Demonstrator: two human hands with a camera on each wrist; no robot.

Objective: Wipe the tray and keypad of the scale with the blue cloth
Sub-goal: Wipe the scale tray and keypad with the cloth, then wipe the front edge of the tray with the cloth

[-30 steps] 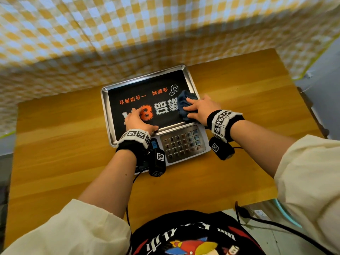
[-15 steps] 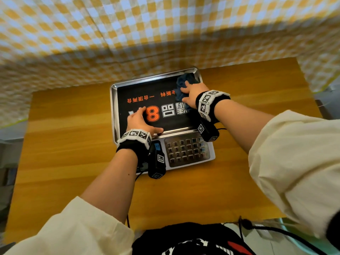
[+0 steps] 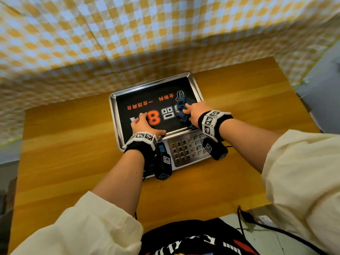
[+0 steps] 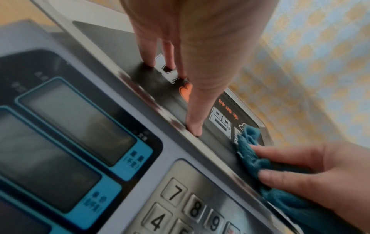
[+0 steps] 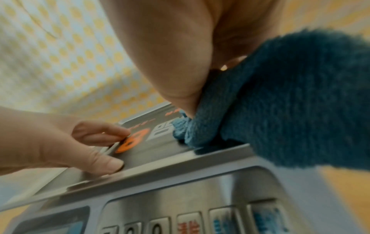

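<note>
On one tray: two hands, one blue cloth under right hand.

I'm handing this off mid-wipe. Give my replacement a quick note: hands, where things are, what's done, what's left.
Left hand: flat on the tray's near-left part, thumb at the front rim, holding the scale steady.
Right hand: grip on the bunched cloth, pressing it onto the tray's right side near the front rim.
Done: tray wiping is under way; how much is covered can't be told.
Left: finish the tray, then wipe the keypad, which the cloth isn't touching now.
</note>
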